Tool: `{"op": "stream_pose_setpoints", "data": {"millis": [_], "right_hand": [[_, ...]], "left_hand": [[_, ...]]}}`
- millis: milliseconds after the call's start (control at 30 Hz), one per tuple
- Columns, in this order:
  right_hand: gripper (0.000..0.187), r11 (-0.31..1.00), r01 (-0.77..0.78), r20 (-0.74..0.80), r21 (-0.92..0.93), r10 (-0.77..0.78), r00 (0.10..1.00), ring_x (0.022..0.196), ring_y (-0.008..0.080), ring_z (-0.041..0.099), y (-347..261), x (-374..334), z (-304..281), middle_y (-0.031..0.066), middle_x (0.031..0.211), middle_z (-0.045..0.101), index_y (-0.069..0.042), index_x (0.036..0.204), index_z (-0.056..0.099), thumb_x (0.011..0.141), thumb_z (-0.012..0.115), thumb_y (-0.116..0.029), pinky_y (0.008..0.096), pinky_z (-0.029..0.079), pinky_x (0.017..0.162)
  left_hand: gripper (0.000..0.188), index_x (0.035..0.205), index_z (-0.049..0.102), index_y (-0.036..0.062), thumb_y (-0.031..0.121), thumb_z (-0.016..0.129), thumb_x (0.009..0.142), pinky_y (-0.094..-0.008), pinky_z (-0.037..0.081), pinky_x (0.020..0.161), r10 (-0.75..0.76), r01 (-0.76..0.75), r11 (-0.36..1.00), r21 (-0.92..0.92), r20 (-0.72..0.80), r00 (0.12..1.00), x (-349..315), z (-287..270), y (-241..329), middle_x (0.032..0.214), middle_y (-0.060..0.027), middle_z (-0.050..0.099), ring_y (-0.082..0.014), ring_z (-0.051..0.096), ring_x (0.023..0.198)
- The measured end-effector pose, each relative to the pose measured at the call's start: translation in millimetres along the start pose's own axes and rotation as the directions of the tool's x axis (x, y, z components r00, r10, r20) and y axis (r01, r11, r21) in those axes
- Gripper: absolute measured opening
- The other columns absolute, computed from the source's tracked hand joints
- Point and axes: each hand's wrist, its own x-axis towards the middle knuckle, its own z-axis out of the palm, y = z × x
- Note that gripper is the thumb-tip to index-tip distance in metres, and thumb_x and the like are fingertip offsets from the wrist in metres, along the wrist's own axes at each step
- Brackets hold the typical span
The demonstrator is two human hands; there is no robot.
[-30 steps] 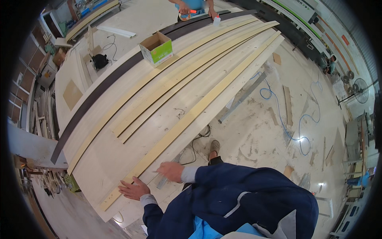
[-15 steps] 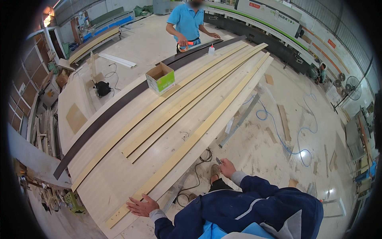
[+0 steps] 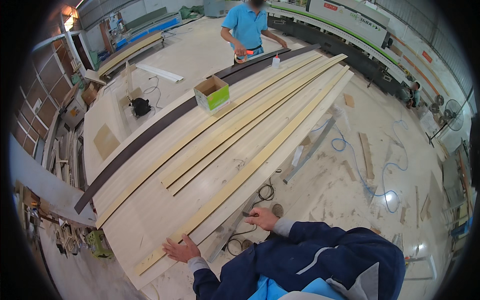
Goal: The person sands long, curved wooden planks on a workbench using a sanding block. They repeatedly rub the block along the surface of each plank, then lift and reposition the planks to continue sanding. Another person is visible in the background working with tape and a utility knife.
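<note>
My left hand (image 3: 181, 249) lies flat with spread fingers on the near end of a long yellowish strip (image 3: 230, 184), pressing it against the pale wood-grain panel (image 3: 125, 240). Just off the panel's right edge, my right hand (image 3: 262, 219) is closed around a small dark flat tool (image 3: 246, 214). Its tip points left toward the panel; the exact kind is too small to make out. More yellowish strips (image 3: 210, 160) lie lengthwise across the panel, beside a dark brown strip (image 3: 135, 152) along the far-left side.
An open green-and-white carton (image 3: 212, 95) and a small white bottle with a red tip (image 3: 276, 61) stand on the panel. A co-worker in blue (image 3: 245, 27) holds a tape roll (image 3: 241, 58) at the far end. A black cable (image 3: 265, 192) and blue hose (image 3: 367, 187) lie on the floor.
My right hand has moved left with the small tool, closer to the panel's edge. My left hand stays on the strip's near end. The whole view has shifted slightly.
</note>
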Motion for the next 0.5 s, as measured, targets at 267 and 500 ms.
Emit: {"op": "stream_pose_setpoints", "data": {"millis": [267,500], "right_hand": [[0.018,0.983,-0.025,0.237,0.182,-0.019,0.971,0.065,0.0076,0.055,-34,-17,14,0.0016,0.081,0.062,0.001,0.103,0.062,0.098,0.057,-0.016,0.0234,0.045,0.056],[0.021,0.994,0.056,0.316,0.09,-0.082,0.945,0.071,0.011,0.06,-70,-33,24,0.0037,0.083,0.067,0.0,0.103,0.066,0.096,0.056,-0.017,0.0267,0.05,0.065]], "left_hand": [[0.028,0.103,0.066,-0.0015,0.024,0.068,0.091,-0.0257,0.05,0.072,0.495,0.17,0.521,-0.837,0.458,0.738,-57,-26,49,0.087,-0.0056,0.069,-0.0101,0.062,0.082],[0.022,0.092,0.069,-0.0014,0.02,0.072,0.088,-0.0247,0.05,0.066,0.602,0.359,0.405,-0.841,0.541,0.587,-81,-41,87,0.079,-0.0042,0.069,-0.009,0.061,0.073]]}}
